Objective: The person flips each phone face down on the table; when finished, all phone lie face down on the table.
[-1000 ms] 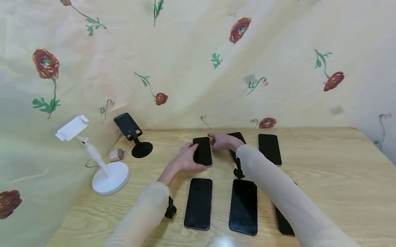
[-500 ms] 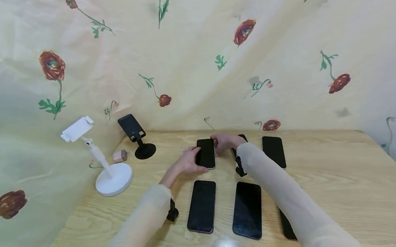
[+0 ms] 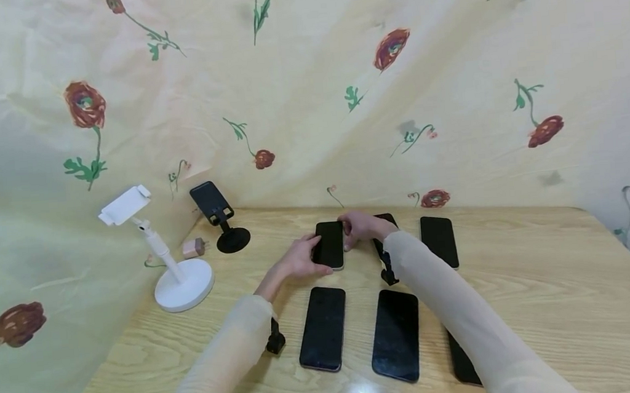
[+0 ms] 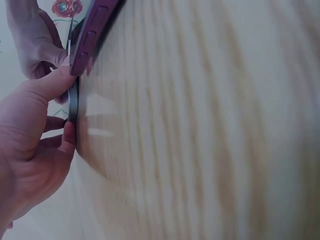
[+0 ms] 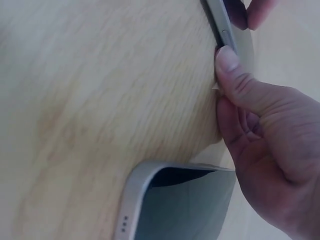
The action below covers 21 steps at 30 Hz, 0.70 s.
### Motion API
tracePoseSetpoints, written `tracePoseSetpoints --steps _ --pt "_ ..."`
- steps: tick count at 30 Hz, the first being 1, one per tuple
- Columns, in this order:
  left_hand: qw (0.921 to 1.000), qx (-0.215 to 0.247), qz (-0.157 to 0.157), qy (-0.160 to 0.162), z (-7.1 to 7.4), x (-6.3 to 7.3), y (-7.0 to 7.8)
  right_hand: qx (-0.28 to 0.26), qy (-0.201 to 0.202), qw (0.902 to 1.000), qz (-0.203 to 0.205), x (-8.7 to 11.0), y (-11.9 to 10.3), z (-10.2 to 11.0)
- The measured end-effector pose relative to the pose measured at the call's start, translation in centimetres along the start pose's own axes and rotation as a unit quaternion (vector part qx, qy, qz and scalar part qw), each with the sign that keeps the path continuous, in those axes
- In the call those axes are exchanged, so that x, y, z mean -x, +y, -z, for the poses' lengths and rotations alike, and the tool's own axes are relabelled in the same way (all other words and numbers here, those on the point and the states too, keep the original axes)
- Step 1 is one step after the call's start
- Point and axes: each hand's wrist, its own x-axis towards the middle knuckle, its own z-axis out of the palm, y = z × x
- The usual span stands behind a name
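Note:
A black-screened smartphone [image 3: 330, 244] lies at the back of the table, between both hands. My left hand [image 3: 300, 259] holds it from the left, thumb at the near edge and fingers at the far left side. From the right, my right hand [image 3: 360, 227] pinches the phone near its far right corner. In the right wrist view, the thumb [image 5: 229, 60] presses the side edge of this phone [image 5: 218, 20], just below a side button. The left wrist view shows the phone edge-on, low over the wood, partly behind a nearer purple-edged phone [image 4: 92, 37].
Two phones, one at left [image 3: 323, 329] and one in the middle [image 3: 395, 336], lie in front. Another phone [image 3: 464, 360] is partly under the right sleeve. Behind lie a half-hidden phone [image 3: 386, 218] and one farther right [image 3: 439, 241]. A white stand [image 3: 183, 286], black stand [image 3: 233, 240] and charger [image 3: 194, 248] stand left.
The right hand's fingers have drawn in at the phone's far right corner and side. The left hand keeps its hold. The whole head view has shifted slightly.

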Motion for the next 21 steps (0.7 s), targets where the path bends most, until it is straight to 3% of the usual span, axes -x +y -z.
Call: tracePoseSetpoints --steps 4,12,21 --pt "0.9999 0.014 -0.006 0.001 -0.1 0.0 -0.2 -0.009 0.01 0.9998 0.014 -0.1 0.6 -0.2" --pt "0.9989 0.039 -0.026 0.004 -0.3 0.0 -0.7 -0.066 0.01 0.9946 0.08 0.5 1.2 -0.1" --pt "0.9947 0.093 -0.043 0.005 -0.2 -0.1 -1.1 -0.066 0.022 0.9969 0.037 1.1 0.4 -0.1"
